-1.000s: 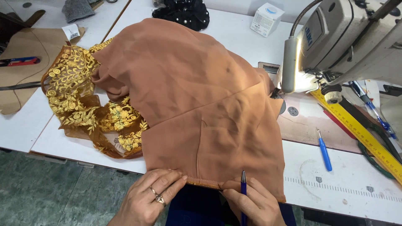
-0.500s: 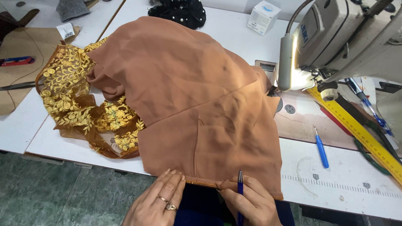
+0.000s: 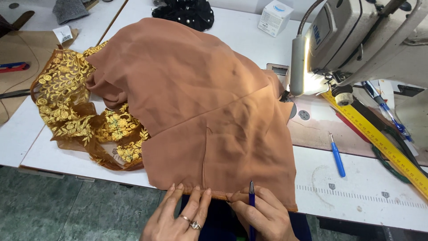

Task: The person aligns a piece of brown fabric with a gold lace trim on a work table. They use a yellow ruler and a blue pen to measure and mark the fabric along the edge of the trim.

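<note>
A person's two hands work the near hem of one rust-brown fabric piece (image 3: 200,111) spread across a white desk (image 3: 356,205), seen from a head-worn camera. The left hand (image 3: 180,216), wearing two rings, lies flat with its fingers (image 3: 196,203) pressed on the folded hem at the desk's front edge, grasping nothing. The right hand (image 3: 263,216) pinches the same hem just beside it while gripping one dark blue pen (image 3: 252,201), held upright between the fingers with its tip against the cloth. The fabric covers most of the desk's middle, and its far right corner reaches under the head of one grey sewing machine (image 3: 370,35), whose single lamp (image 3: 299,67) is lit. One panel of gold-embroidered brown net (image 3: 76,107) spills from under the cloth at the left. To the right lie one blue-handled seam ripper (image 3: 337,156) and one yellow ruler (image 3: 379,138), well apart from the hands, with a second blue pen (image 3: 385,111) beyond the ruler. At the back of the desk sit one small white box (image 3: 275,17) and one black beaded bundle (image 3: 189,11). A printed measuring scale (image 3: 356,194) runs along the desk's front edge at the right.
</note>
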